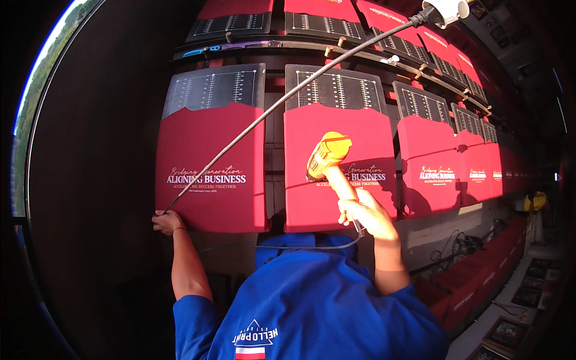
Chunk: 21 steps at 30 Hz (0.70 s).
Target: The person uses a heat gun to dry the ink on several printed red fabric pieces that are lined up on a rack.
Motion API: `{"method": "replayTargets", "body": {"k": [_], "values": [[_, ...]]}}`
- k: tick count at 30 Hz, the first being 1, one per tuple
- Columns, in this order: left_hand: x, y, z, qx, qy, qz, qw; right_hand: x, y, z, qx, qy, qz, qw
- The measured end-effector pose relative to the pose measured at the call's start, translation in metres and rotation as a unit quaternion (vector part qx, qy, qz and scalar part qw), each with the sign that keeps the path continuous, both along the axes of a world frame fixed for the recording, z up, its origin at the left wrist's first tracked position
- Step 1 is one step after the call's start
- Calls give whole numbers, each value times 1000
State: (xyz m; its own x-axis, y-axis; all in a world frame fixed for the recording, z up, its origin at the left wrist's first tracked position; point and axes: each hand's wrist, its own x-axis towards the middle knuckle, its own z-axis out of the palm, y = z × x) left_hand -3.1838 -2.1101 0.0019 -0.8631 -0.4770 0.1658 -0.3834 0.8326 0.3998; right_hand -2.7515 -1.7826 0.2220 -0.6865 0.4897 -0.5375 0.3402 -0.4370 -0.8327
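My right hand (371,217) is wrapped round the handle of a yellow heat gun (329,153). The gun is held up in front of a red printed shirt (336,210) that covers a dark board with ruler marks (336,87). At the lower left corner of the neighbouring red shirt (210,144), my left hand (168,222) is closed where a long grey cable (264,114) comes down to it. Further along, the cable passes low across my front to the base of the gun's handle. Sunlight falls on the gun and my right hand.
A white socket (447,11) with a plug hangs at the top right. More red shirts on boards (427,162) run off to the right, with another row above. A dark rail (300,45) carries blue and purple tools. Cables (459,243) lie tangled at the lower right.
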Motion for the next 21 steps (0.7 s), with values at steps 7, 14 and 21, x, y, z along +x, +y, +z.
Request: {"method": "replayTargets", "body": {"k": [7, 14, 21], "values": [[0, 3, 3, -6, -16, 2, 1000, 23, -24, 1, 15, -3, -17, 1000], [-5, -1, -6, -11, -7, -3, 1000, 21, -31, 3, 41, -12, -40, 998], [-5, 0, -6, -18, -7, 0, 1000, 36, -28, -4, 32, -7, -75, 997]]}}
